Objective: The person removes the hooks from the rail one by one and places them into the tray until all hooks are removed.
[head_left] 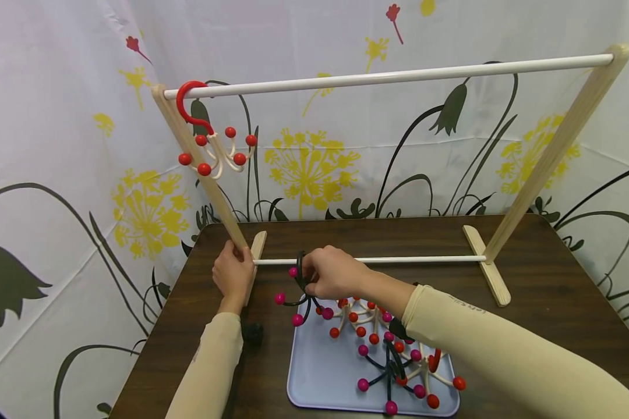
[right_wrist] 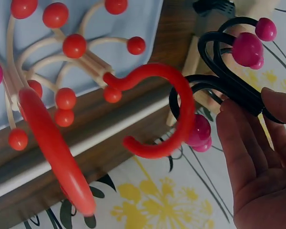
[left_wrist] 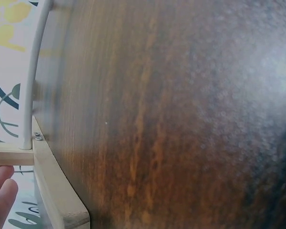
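Observation:
My right hand (head_left: 338,272) pinches a black multi-arm hook hanger with pink ball tips (right_wrist: 233,90) by its stem, above the tray's far left corner. Its curved hook (head_left: 300,267) points up beside the fingers. At the far left, my left hand (head_left: 234,273) grips the foot of the stand's wooden left post (head_left: 217,201); in the left wrist view only some fingertips (left_wrist: 4,193) show against the wood. A cream hanger with red balls (head_left: 220,154) hangs by its red hook from the white top rod (head_left: 388,77), near that post.
On the dark table (head_left: 188,349) a pale blue tray (head_left: 314,372) bears several cream hangers with red balls and a black one with pink balls (head_left: 390,369). A lower white rod (head_left: 424,259) joins the stand's feet. A small dark object (head_left: 253,333) lies left of the tray.

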Available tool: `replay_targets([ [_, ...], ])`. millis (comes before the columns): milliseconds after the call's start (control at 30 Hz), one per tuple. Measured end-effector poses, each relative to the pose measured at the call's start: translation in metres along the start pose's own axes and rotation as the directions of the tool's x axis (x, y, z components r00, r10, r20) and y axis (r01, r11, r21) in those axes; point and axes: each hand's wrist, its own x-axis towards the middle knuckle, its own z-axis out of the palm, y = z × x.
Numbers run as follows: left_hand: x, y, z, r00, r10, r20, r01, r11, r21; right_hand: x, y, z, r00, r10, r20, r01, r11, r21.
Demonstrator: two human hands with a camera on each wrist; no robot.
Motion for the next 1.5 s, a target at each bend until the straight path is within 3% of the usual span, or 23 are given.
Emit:
replay_targets([
  [300, -0.001, 0.002, -0.002, 1.000, -0.004, -0.003, 0.004, 1.000, -0.009, 0.010, 0.007, 0.024, 0.999, -0.023, 0.035, 0.027, 0.991, -0.127],
  [467, -0.002, 0.004, -0.003, 1.000, -0.003, -0.010, 0.003, 1.000, -0.014, 0.012, 0.012, 0.033, 0.999, 0.021, 0.035, -0.013, 0.975, -0.221],
  [733, -0.002, 0.007, -0.005, 1.000, 0.001, -0.021, -0.001, 1.000, -0.013, 0.014, 0.018, 0.039, 0.998, 0.058, 0.040, -0.045, 0.961, -0.274],
  [867, -0.002, 0.008, -0.005, 1.000, 0.003, -0.016, -0.003, 1.000, -0.018, 0.018, 0.022, 0.043, 0.999, 0.031, 0.023, -0.022, 0.949, -0.313],
  [1200, -0.001, 0.004, -0.002, 1.000, 0.012, -0.011, -0.012, 1.000, -0.016, 0.025, 0.027, 0.053, 1.000, -0.019, 0.008, 0.021, 0.949, -0.315],
  [1500, 0.001, 0.002, -0.001, 1.000, 0.013, -0.022, -0.013, 1.000, -0.020, 0.031, 0.028, 0.053, 0.997, -0.006, 0.075, 0.030, 0.943, -0.332],
])
